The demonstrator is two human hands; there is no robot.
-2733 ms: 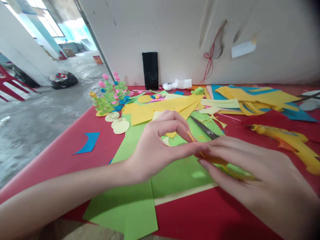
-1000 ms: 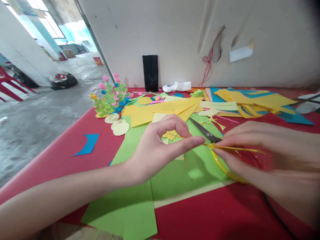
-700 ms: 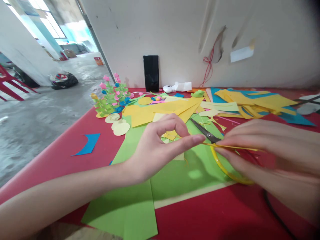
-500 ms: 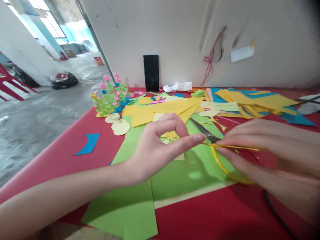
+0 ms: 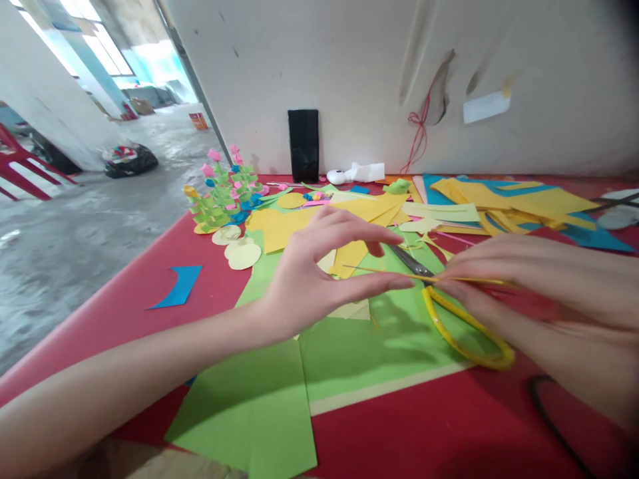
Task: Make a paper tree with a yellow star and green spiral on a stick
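Observation:
My left hand point(image 5: 319, 276) hovers over the green paper sheets point(image 5: 259, 406), thumb and fingers stretched out and apart. A thin yellow paper strip point(image 5: 379, 271) runs between its thumb and fingers toward my right hand point(image 5: 539, 293). The right hand's fingertips are pinched shut on the other end of that strip. Scissors lie on the green paper just under both hands. Their yellow handle loop point(image 5: 469, 336) sits below my right fingers. The dark blades point away toward the yellow sheets.
Yellow sheets point(image 5: 284, 223), pale paper circles point(image 5: 242, 253) and paper flowers point(image 5: 219, 193) lie further back. A black phone point(image 5: 303, 145) leans on the wall. Yellow and blue sheets point(image 5: 519, 199) are piled far right. A blue scrap point(image 5: 177, 286) lies near the red table's left edge. A black cable point(image 5: 549, 412) is front right.
My left index finger has uncurled from the thumb, so the hand went from a ring-shaped pinch to open. The right hand keeps its pinch on the strip.

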